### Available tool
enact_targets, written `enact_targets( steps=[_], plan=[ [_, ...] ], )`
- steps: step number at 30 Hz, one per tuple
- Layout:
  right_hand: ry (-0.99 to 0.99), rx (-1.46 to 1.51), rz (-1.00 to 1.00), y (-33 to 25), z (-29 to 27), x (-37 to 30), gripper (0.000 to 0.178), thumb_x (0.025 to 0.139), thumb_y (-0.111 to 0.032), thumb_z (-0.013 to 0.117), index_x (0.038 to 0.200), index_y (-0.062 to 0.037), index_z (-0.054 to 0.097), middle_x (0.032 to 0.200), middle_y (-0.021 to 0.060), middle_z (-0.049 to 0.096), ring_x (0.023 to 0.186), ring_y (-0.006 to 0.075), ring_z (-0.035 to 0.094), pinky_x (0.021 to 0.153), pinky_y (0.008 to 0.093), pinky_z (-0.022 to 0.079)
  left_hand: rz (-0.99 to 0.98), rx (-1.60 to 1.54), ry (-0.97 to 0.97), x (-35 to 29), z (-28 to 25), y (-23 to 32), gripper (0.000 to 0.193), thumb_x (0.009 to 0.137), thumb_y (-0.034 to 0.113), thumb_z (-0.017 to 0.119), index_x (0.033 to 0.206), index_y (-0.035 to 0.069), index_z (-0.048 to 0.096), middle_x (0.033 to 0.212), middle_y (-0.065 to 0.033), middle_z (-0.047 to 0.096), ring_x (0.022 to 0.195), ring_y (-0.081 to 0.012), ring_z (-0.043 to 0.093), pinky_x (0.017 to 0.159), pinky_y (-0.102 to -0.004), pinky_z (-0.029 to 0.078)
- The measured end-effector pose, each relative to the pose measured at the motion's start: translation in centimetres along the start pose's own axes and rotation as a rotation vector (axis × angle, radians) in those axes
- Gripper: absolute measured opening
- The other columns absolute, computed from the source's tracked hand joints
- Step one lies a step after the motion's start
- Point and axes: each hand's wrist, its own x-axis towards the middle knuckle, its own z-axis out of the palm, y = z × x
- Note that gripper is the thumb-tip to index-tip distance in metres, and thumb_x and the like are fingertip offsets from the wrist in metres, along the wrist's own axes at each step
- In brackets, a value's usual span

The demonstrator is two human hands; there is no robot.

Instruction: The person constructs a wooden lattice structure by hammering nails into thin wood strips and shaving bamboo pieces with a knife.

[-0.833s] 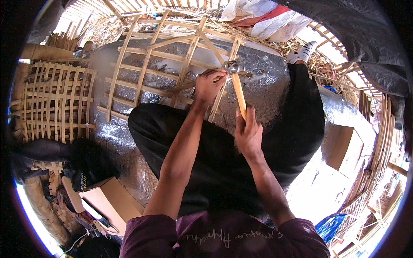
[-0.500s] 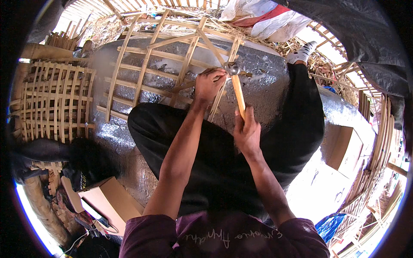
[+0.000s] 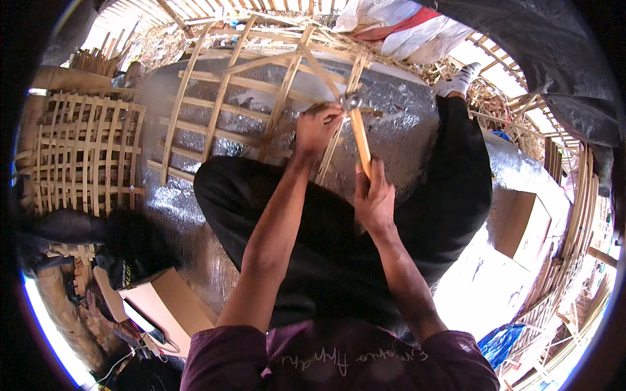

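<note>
A bamboo lattice frame (image 3: 222,98) lies on a silver foil mat (image 3: 404,124) in front of my crossed legs. My left hand (image 3: 317,127) pinches a slat of the frame near its right side, fingers closed on it. My right hand (image 3: 374,199) grips the wooden handle of a hammer (image 3: 357,130), whose metal head sits just right of my left fingers, over the slat crossing. Whether a nail is under the left fingers cannot be seen.
A finished bamboo lattice panel (image 3: 85,159) rests at the left. Cardboard boxes sit at the lower left (image 3: 163,303) and at the right (image 3: 518,225). A white sack (image 3: 404,29) lies behind the frame, and bamboo strips (image 3: 574,221) stack along the right edge.
The hammer head has come down slightly toward the slat beside my left fingers. My left hand stays on the same slat.
</note>
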Motion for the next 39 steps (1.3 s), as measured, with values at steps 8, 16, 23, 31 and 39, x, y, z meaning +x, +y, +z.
enact_targets(
  steps=[8,16,23,31,39],
  plan=[
    [-0.059,0.024,0.086,1.1,0.6,-0.6,0.015,0.096,-0.010,0.052,0.105,-0.0056,0.040,0.063,0.0226,0.055,0.058,0.0449,0.060,0.044,0.0496,0.044,0.086,-0.116,0.076,-0.3,0.7,-1.1,0.011,0.075,0.007,0.075,0.085,0.003,0.071,0.090,-0.0084,0.068,0.083,-0.0247,0.067,0.076,-0.0325,0.054],
    [0.022,0.140,0.160,0.8,-0.4,-0.6,0.016,0.098,-0.015,0.052,0.100,-0.0043,0.040,0.067,0.0223,0.053,0.059,0.0410,0.056,0.047,0.0438,0.041,0.010,-0.115,0.081,-0.5,1.1,-1.4,0.011,0.075,0.008,0.076,0.080,0.002,0.069,0.089,-0.0082,0.068,0.082,-0.0233,0.067,0.069,-0.0319,0.056],
    [-0.047,0.247,0.432,2.1,-1.0,-1.3,0.017,0.099,-0.018,0.050,0.103,-0.0025,0.045,0.071,0.0197,0.054,0.058,0.0257,0.053,0.055,0.0381,0.043,0.048,0.004,0.046,-0.1,0.3,-0.8,0.012,0.077,0.012,0.076,0.081,0.003,0.069,0.086,-0.0083,0.069,0.080,-0.0257,0.067,0.070,-0.0328,0.054],
    [-0.079,0.364,0.457,5.2,0.5,-1.1,0.021,0.099,-0.020,0.050,0.109,-0.0024,0.048,0.082,0.0179,0.059,0.069,0.0257,0.059,0.063,0.0380,0.045,0.096,0.018,0.033,0.1,0.5,-1.1,0.013,0.077,0.008,0.076,0.085,0.001,0.068,0.088,-0.0098,0.070,0.080,-0.0251,0.068,0.074,-0.0319,0.053],
    [-0.063,0.600,0.546,6.4,0.4,-1.2,0.031,0.094,-0.023,0.052,0.114,0.0012,0.048,0.091,0.0267,0.060,0.082,0.0428,0.059,0.072,0.0471,0.045,0.025,-0.006,-0.012,0.3,0.5,-0.6,0.014,0.082,0.010,0.075,0.085,-0.002,0.068,0.092,-0.0096,0.071,0.084,-0.0158,0.065,0.078,-0.0289,0.051]
  ],
)
